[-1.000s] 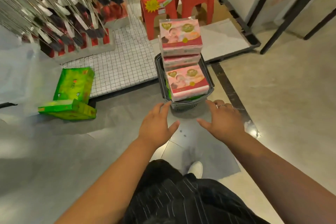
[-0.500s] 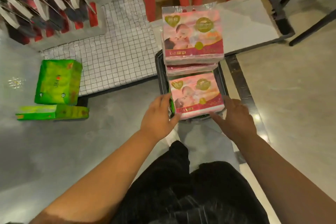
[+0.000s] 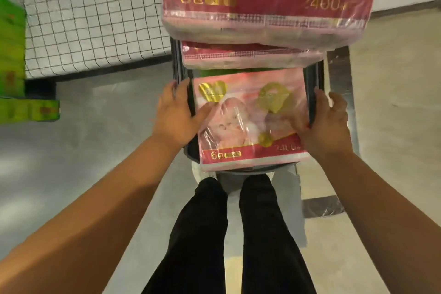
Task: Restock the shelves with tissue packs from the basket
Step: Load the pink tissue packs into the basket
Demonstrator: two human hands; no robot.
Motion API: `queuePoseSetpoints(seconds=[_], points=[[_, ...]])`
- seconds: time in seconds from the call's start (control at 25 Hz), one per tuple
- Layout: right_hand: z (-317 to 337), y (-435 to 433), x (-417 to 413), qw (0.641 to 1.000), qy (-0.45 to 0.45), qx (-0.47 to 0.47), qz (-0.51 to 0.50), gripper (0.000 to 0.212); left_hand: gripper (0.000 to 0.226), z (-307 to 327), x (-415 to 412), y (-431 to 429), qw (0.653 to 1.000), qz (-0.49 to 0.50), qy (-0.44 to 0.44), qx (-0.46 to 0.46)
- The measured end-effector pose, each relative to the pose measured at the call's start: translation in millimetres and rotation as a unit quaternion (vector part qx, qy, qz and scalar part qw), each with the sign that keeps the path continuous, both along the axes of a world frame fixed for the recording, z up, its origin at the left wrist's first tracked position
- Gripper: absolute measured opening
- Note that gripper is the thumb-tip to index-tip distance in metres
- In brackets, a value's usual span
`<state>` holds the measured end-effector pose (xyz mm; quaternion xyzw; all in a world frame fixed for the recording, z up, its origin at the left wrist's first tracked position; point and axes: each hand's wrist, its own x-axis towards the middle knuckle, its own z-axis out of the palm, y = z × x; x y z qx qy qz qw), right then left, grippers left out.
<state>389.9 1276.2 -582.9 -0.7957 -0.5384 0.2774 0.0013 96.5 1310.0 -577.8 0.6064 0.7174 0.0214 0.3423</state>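
As it lies in the basket (image 3: 180,62), the tissue pack (image 3: 250,124) is clasped (left hand (image 3: 174,118), right hand (image 3: 328,126)).

Glossy grey floor (image 3: 95,150) spreads left and near, with beige floor (image 3: 393,102) to the right and a dark strip (image 3: 340,67) between them. A white board under a black wire grid (image 3: 83,19) lies far left.
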Motion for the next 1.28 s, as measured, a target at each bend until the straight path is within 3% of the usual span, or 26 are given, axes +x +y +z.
queuePoseSetpoints(seconds=[0.2, 0.32, 0.52, 0.72, 0.96, 1.28], points=[[-54.8, 22.2, 28.3, 0.996, 0.086, 0.007, -0.034, 0.103, 0.079, -51.3, 7.6, 10.8, 0.990, 0.131, -0.057, -0.006], [-66.2, 32.3, 32.6, 0.992, 0.120, 0.012, -0.041, 0.112, 0.071, -61.5, 9.4, 9.9, 0.963, 0.216, -0.160, -0.021], [-77.0, 37.0, 40.5, 0.984, 0.167, 0.015, -0.054, 0.121, 0.074, -69.9, 8.5, 11.6, 0.925, 0.259, -0.275, -0.033], [-85.1, 42.5, 44.2, 0.964, 0.253, -0.016, -0.082, 0.122, 0.092, -80.4, -1.9, 13.2, 0.921, 0.261, -0.286, -0.047], [-96.6, 46.4, 55.2, 0.958, 0.274, 0.003, -0.081, 0.124, 0.083, -95.0, -10.4, 19.3, 0.918, 0.267, -0.291, -0.041], [-114.1, 34.3, 52.9, 0.939, 0.307, 0.087, -0.131, 0.127, 0.065, -110.3, -1.6, 6.3, 0.896, 0.302, -0.321, 0.049]])
